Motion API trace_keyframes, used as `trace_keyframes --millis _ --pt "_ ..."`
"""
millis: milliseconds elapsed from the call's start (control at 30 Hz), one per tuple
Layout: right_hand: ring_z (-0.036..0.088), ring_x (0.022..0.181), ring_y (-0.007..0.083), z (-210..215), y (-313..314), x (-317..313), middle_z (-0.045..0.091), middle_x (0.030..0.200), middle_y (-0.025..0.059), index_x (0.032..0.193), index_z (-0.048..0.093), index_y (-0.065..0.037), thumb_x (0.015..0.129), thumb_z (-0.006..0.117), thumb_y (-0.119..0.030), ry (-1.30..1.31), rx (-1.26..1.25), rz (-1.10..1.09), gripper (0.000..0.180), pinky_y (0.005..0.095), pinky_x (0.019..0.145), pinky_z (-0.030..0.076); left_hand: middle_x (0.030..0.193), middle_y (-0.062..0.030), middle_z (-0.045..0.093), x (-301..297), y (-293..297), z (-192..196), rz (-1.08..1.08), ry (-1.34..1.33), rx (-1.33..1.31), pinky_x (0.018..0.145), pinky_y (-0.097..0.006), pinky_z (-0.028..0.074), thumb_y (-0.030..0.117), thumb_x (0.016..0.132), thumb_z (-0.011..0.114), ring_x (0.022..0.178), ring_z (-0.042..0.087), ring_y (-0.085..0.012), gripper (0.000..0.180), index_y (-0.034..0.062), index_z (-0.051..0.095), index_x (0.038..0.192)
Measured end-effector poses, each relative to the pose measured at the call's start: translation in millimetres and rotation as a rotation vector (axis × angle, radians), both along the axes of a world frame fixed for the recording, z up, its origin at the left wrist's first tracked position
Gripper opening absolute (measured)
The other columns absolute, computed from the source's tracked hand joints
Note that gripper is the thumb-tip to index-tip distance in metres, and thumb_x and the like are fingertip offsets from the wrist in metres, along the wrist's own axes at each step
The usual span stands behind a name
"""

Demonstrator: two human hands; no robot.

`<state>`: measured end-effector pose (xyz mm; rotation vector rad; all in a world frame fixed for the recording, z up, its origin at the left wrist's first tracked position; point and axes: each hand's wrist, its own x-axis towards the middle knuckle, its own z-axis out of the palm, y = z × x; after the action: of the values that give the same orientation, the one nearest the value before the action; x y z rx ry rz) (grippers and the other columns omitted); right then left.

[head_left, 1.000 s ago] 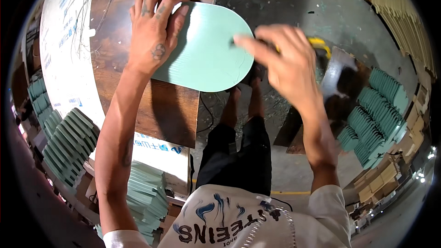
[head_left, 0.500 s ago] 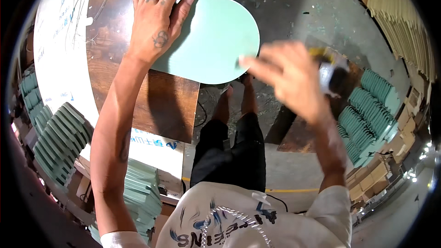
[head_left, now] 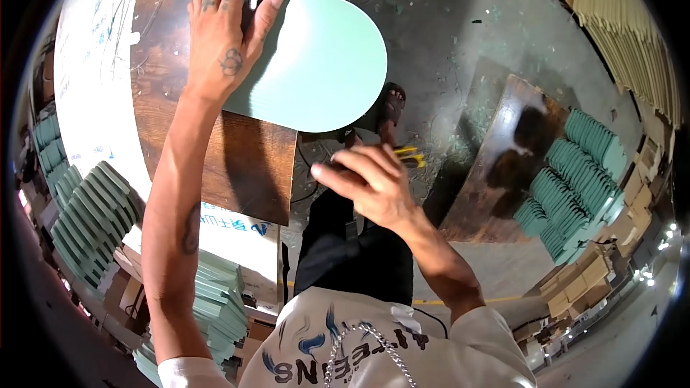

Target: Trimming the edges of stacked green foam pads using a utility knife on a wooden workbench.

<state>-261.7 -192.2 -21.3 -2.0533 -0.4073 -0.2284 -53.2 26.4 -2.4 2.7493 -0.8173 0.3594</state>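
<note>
A pale green board [head_left: 323, 57] with a rounded right end lies over a dark brown wooden tabletop, its rounded end jutting past the table's right edge. My left hand [head_left: 226, 36] grips it at the far left; the thumb rests on the upper face, and the fingers bend over the far edge, their tips hidden. Below the board's rounded end, apart from it, my right hand [head_left: 370, 183] hovers in front of my body with its fingers curled. Yellow strips [head_left: 410, 156] show just beyond its knuckles, perhaps part of something held; the kind is not visible.
The brown tabletop [head_left: 251, 172] borders a white printed sheet [head_left: 86, 100] on the left. Stacked green boards stand at lower left [head_left: 93, 226] and right [head_left: 575, 179], near a brown wooden panel [head_left: 481, 187]. Tan sheets [head_left: 629, 36] are stacked at far right. Scraps litter the floor.
My right hand has swung left and toward my body, away from the board's right end. The board and my left hand have shifted slightly left.
</note>
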Motion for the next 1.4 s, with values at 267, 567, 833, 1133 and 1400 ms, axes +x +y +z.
trace_keyframes --millis 267,567,833,1133,1400 --pt "0.066 0.089 0.0134 7 -45 100 0.073 0.111 0.0121 0.134 0.063 -0.002 0.102 0.059 -0.009 0.492 0.445 -0.398 0.033 0.0279 0.078 0.053 0.138 -0.0396 0.041 -95 -44 33 0.738 0.398 -0.085 0.102 -0.068 0.040 0.051 0.100 0.054 0.131 0.040 -0.0487 0.075 -0.0071 0.041 0.147" --pt "0.072 0.102 0.0220 17 -13 -4 0.069 0.120 0.0160 0.133 0.058 0.004 0.104 0.051 -0.001 0.618 0.505 -0.038 0.030 0.0334 0.088 0.058 0.124 -0.0071 0.063 -39 -44 12 0.026 0.127 -0.200 0.104 -0.046 0.045 0.024 0.097 0.066 0.119 0.057 -0.0318 0.030 0.0096 0.069 0.123" --pt "0.074 0.089 0.0281 -7 -14 150 0.073 0.105 0.0150 0.126 0.067 -0.010 0.097 0.057 0.005 -0.020 0.265 -0.171 0.034 0.0354 0.074 0.059 0.113 -0.0107 0.063 -40 -38 8 0.199 0.022 -0.058 0.103 -0.049 0.036 0.032 0.101 0.062 0.109 0.058 -0.0287 0.028 0.0082 0.065 0.116" --pt "0.072 0.085 0.0268 -10 2 156 0.072 0.098 0.0121 0.120 0.070 -0.008 0.092 0.060 0.008 -0.070 0.273 -0.249 0.034 0.0347 0.072 0.056 0.108 -0.0087 0.061 -37 -38 5 0.193 -0.023 -0.071 0.103 -0.050 0.033 0.027 0.096 0.067 0.105 0.056 -0.0283 0.023 0.0081 0.065 0.109" --pt "0.065 0.088 0.0212 -6 -5 99 0.068 0.098 0.0068 0.120 0.074 -0.015 0.089 0.062 0.005 -0.059 0.041 -0.097 0.038 0.0342 0.077 0.055 0.107 -0.0099 0.060 -36 -38 4 0.209 -0.019 -0.087 0.102 -0.051 0.034 0.029 0.097 0.066 0.105 0.054 -0.0311 0.024 0.0081 0.065 0.108"
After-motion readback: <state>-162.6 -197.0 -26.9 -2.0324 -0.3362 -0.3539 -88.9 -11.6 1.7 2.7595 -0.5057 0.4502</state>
